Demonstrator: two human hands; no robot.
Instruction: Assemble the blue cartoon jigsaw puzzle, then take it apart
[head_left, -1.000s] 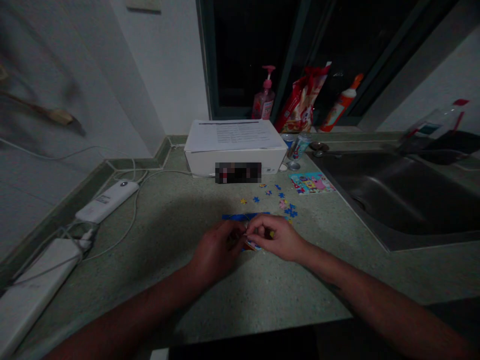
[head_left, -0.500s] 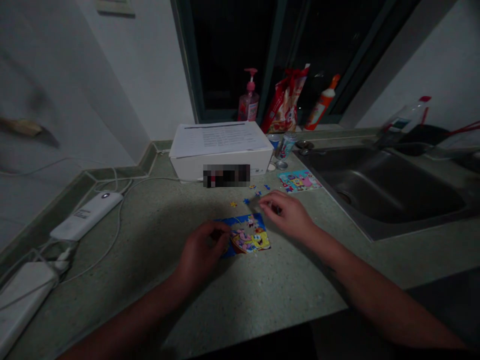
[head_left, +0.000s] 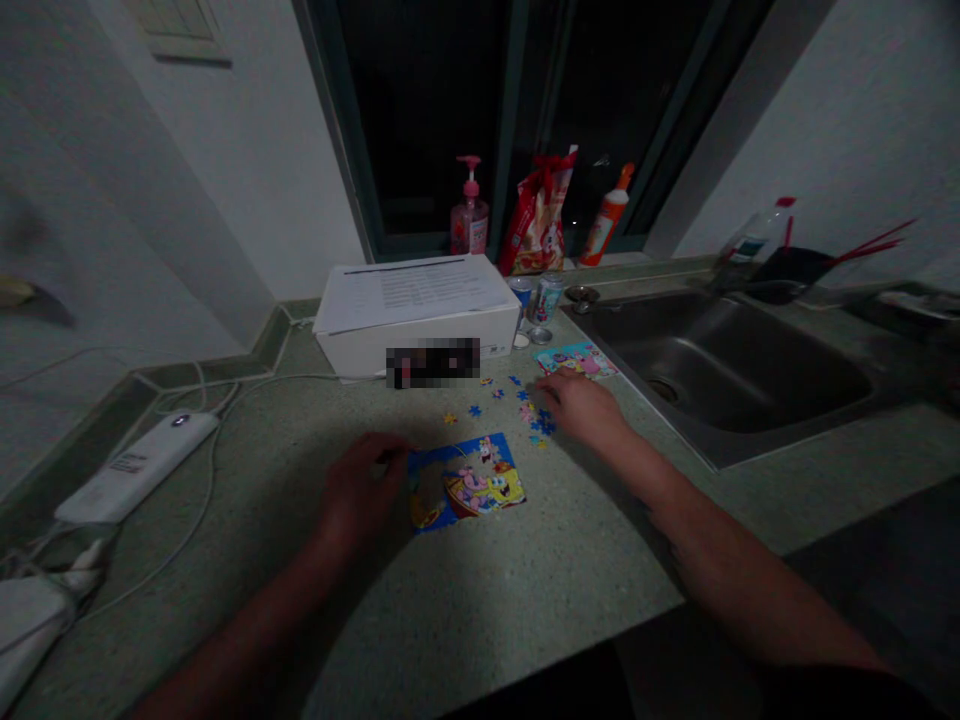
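In the head view, a partly assembled jigsaw puzzle (head_left: 499,487) lies flat on the worktop (head_left: 480,610), just below the centre of the frame. Its right side and lower edge are filled in with yellow, pink and blue cartoon figures, while a gap in its left half shows the grey-green surface beneath.

The left hand (head_left: 367,475) is at the puzzle's upper left corner, its thumb and forefinger parted a little with nothing visible between them; whether they touch the edge is too dark to tell. The right hand (head_left: 589,405), right of centre, reaches toward the loose pieces (head_left: 544,424), its fingers bent and close together; I cannot tell whether they hold a piece. The pieces are scattered above and to the upper right of the puzzle, with 1 yellow piece (head_left: 450,418) near the left end of the spread.

A colourful picture card (head_left: 574,354) lies just above the right hand, partly covered by it. A white box (head_left: 352,355) with a printed sheet (head_left: 427,290) on top stands at upper centre, and 1 can (head_left: 547,298) stands to its right. The metal sink (head_left: 750,360) fills the right of the frame.
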